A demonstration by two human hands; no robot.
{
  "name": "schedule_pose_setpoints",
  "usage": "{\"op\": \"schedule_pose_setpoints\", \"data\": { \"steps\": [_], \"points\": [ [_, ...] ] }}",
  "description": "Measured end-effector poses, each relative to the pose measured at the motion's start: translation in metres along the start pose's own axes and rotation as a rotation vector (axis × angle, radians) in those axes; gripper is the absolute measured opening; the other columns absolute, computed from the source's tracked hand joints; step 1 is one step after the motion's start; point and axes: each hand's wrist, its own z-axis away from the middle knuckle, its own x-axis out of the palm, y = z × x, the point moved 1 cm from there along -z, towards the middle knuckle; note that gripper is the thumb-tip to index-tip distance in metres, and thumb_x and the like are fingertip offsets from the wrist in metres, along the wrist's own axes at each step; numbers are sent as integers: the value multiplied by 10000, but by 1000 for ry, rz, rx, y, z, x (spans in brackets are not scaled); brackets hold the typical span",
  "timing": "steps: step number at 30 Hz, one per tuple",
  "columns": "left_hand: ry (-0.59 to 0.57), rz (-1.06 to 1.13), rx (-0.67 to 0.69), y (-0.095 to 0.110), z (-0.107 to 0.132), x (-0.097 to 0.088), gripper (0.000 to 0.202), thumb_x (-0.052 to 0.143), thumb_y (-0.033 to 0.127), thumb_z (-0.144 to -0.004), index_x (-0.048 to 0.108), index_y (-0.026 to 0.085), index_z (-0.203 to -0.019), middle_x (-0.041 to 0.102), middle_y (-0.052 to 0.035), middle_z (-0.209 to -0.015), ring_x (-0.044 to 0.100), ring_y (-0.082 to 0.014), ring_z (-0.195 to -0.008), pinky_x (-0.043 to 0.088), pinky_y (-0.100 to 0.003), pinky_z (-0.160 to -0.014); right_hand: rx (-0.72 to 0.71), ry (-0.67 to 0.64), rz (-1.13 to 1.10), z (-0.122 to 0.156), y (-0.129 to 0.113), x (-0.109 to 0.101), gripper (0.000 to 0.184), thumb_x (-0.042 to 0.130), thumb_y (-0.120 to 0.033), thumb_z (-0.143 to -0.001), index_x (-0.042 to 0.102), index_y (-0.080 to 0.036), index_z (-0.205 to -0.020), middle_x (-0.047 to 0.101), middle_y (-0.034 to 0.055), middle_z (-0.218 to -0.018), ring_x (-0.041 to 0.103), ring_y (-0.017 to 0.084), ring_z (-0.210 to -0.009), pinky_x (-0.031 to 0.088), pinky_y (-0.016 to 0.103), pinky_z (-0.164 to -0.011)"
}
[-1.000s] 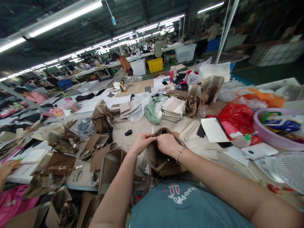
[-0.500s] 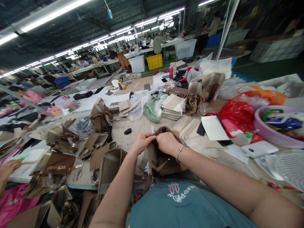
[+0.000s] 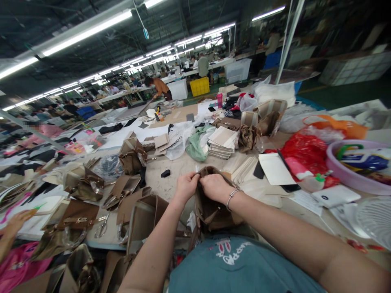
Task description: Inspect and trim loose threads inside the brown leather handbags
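Note:
A brown handbag stands open at the table's front edge, close against my teal apron. My left hand pinches the bag's upper rim at its left corner. Right beside it, my right hand, with a bracelet at the wrist, is closed on the same rim, its fingers curled over toward the inside. The fingertips of both hands nearly meet, and what lies between them is hidden. Other brown bags stand and lie just to the left of my left forearm.
Scissors lie among the bags on the left, near a co-worker's hand. Stacked beige panels and a green plastic bag sit ahead. On the right are a white notebook, a white phone and a purple basin.
The view has shifted slightly. Both hands stay on the bag's rim, with my left fingers a little more curled. The co-worker's hand at the left has moved slightly.

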Motion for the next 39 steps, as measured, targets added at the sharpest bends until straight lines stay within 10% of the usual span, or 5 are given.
{"op": "schedule_pose_setpoints", "data": {
  "steps": [4,10,27,35,39],
  "points": [
    [25,-51,0,-1,0,-3,256,471,275,-796,701,163,-795,693,-39,-713,596,-159,-684,399,-248,-633,-17,12,-8,16,0,-23,517,332,-508,-883,674,-120,-883,673,165,-861,623,259,-841,452,328,-741],
    [7,-43,13,4,2,-2,247,476,274,-787,695,160,-768,670,-30,-661,584,-157,-652,388,-243,-611,18,355,-85,6,43,-51,392,508,-470,-831,590,-210,-1113,636,70,-1071,547,208,-1010,389,289,-863],
    [-46,-49,-12,1,-10,-6,187,542,280,-720,676,161,-663,549,19,-507,485,-117,-541,319,-217,-521,-229,132,56,-36,58,-29,261,495,-359,-834,686,-182,-820,688,64,-801,596,171,-781,355,232,-650],
    [-32,-25,-27,6,-8,-8,178,537,259,-713,664,158,-639,534,27,-495,480,-116,-542,308,-221,-517,-262,56,-299,-36,78,-27,554,625,-479,-724,570,-169,-1181,644,56,-1093,606,166,-911,409,186,-738],
    [-27,-34,-21,3,-7,-9,188,538,275,-719,663,158,-642,532,30,-494,479,-113,-544,313,-218,-519,-310,71,-245,-38,73,-27,286,509,-362,-836,671,-200,-1006,694,19,-943,615,141,-802,398,191,-702]
  ]
}}
